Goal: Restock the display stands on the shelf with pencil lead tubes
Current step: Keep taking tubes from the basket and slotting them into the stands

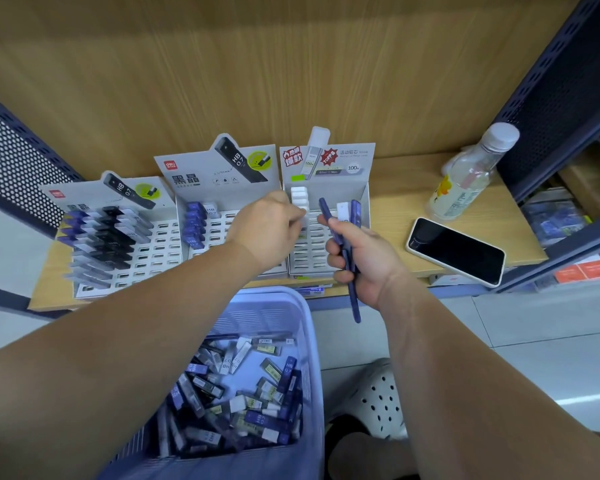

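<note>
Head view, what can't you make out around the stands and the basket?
- White tube: mostly hidden by the left hand, head view.
- Basket: near end cut off by the bottom edge, head view.
- Right stand, small print: too small, head view.

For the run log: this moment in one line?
left hand pinches white plastic tube at rightmost grey stand | right hand grips dark blue tubes

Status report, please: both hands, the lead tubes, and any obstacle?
Left hand pinches a white tube at the right stand. Right hand grips blue tubes. Phone and bottle sit aside, nothing blocks.
</note>
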Demonstrator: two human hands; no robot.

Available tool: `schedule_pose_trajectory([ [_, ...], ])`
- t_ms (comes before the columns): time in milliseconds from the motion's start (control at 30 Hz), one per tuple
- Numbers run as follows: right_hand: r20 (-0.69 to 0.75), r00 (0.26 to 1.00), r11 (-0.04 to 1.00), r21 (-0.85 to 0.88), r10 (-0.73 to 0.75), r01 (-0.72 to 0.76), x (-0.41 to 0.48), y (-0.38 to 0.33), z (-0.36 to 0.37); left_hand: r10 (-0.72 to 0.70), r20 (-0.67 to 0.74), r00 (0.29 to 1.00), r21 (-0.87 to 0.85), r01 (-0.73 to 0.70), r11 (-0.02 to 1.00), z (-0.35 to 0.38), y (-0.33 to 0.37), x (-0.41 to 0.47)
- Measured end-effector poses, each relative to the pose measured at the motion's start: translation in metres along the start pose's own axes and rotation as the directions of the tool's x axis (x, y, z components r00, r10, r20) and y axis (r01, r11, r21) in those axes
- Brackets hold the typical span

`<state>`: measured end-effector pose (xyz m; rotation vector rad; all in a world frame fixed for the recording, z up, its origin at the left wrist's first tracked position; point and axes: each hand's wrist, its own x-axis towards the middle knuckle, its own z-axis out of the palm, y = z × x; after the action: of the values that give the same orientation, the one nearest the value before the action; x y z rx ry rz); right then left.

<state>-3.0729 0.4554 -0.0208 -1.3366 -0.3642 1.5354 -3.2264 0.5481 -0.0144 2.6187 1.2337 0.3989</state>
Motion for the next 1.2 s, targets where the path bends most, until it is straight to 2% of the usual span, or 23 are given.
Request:
schedule_pose_trajectory([
  [33,0.031,1.0,1.0,-0.007,0.004,-0.004,-0.001,-0.001,0.003,-0.098,-0.015,0.995,-0.137,0.095,0.986,-0.005,0.005,-0.003],
  [67,0.051,0.999,1.0,-0.016,0.005,-0.004,-0.001,-0.003,0.006,-0.243,0.006,0.97,-0.34,0.231,0.912,-0.013,0.01,-0.006],
  [100,0.071,0.997,0.999,-0.037,0.002,0.001,-0.001,-0.004,0.01,-0.382,0.091,0.92,-0.56,0.364,0.744,-0.018,0.015,-0.009],
  [133,0.089,0.996,0.997,-0.072,0.0,0.007,-0.002,-0.003,0.014,-0.467,0.198,0.862,-0.714,0.453,0.534,-0.023,0.018,-0.013],
  [167,0.101,0.995,0.993,-0.114,0.002,0.009,-0.003,-0.003,0.019,-0.493,0.268,0.828,-0.789,0.482,0.38,-0.026,0.018,-0.018],
  [200,0.116,0.993,0.987,-0.159,0.008,0.01,-0.004,-0.002,0.024,-0.496,0.297,0.816,-0.812,0.489,0.318,-0.029,0.016,-0.023],
  [300,0.175,0.984,0.972,-0.233,0.006,0.035,-0.007,0.001,0.036,-0.524,0.311,0.793,-0.849,0.479,0.221,-0.038,0.003,-0.04],
  [400,0.192,0.981,0.97,-0.237,-0.009,0.055,-0.007,0.002,0.05,-0.579,0.325,0.748,-0.911,0.412,0.022,-0.05,-0.01,-0.056],
  [500,0.189,0.982,0.963,-0.259,-0.019,0.069,-0.006,0.006,0.067,-0.599,0.291,0.746,-0.94,0.338,-0.036,-0.058,-0.023,-0.071],
  [633,0.2,0.98,0.965,-0.254,-0.022,0.073,-0.006,0.014,0.091,-0.59,0.227,0.775,-0.95,0.31,0.041,-0.07,-0.042,-0.088],
  [733,0.191,0.981,0.967,-0.245,-0.02,0.068,-0.004,0.015,0.108,-0.639,0.185,0.747,-0.905,0.383,0.186,-0.074,-0.059,-0.097],
  [800,0.199,0.98,0.972,-0.229,-0.007,0.053,-0.001,0.017,0.117,-0.629,0.116,0.768,-0.808,0.442,0.39,-0.073,-0.073,-0.105],
  [833,0.203,0.979,0.972,-0.233,0.004,0.044,0.0,0.019,0.122,-0.59,0.042,0.806,-0.724,0.431,0.538,-0.073,-0.081,-0.11],
  [900,0.214,0.976,0.963,-0.268,0.036,0.023,0.002,0.023,0.132,-0.407,-0.134,0.903,-0.5,0.293,0.815,-0.071,-0.093,-0.118],
  [933,0.221,0.974,0.959,-0.284,0.053,0.012,0.003,0.026,0.136,-0.301,-0.18,0.936,-0.419,0.204,0.885,-0.07,-0.096,-0.121],
  [1033,0.229,0.969,0.962,-0.27,0.094,-0.03,0.007,0.034,0.149,-0.13,-0.205,0.97,-0.305,0.063,0.95,-0.069,-0.101,-0.124],
  [1100,0.208,0.972,0.967,-0.251,0.105,-0.051,0.01,0.038,0.153,-0.161,-0.171,0.972,-0.334,0.096,0.938,-0.068,-0.106,-0.125],
  [1200,0.111,0.989,0.967,-0.246,0.101,-0.071,0.017,0.043,0.153,-0.311,-0.001,0.95,-0.46,0.276,0.844,-0.064,-0.113,-0.124],
])
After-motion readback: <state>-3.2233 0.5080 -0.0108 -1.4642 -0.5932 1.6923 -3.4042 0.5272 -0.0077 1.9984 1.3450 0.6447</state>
